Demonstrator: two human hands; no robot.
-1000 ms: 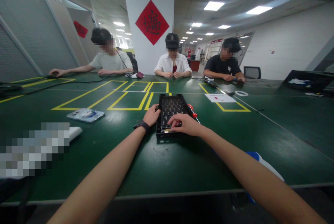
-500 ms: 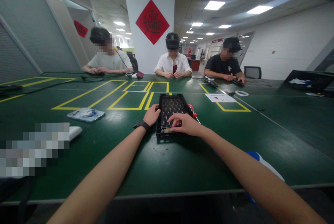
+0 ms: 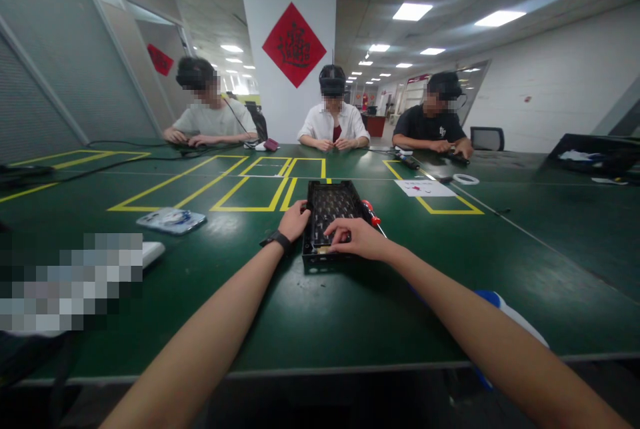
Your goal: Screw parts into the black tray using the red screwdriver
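Note:
A black open case (image 3: pixel 326 260) with a dark, gridded interior lies in front of me on the green table. My left hand (image 3: pixel 295 221) grips its left side, thumb over the edge. Over the near right part of the case is my right hand (image 3: pixel 357 238), thumb and fingers drawn together in a pinch. Its fingertips are at a small yellowish strip (image 3: pixel 323 249) by the near wall; whether they hold anything is too small to tell. A screwdriver with a red and black handle (image 3: pixel 371 210) lies against the right side of the case, its shaft partly behind my right hand.
A phone in a patterned case (image 3: pixel 171 220) lies to the left, near a blurred pale object (image 3: pixel 75 282). A printed sheet (image 3: pixel 425 188) and a tape roll (image 3: pixel 465 179) are at right. A blue and white object (image 3: pixel 510 312) sits under my right forearm. Several people work across the table.
The view has shifted slightly, so everything sits a little further right. Both hands keep their places on the case, with almost no visible movement of the right fingers.

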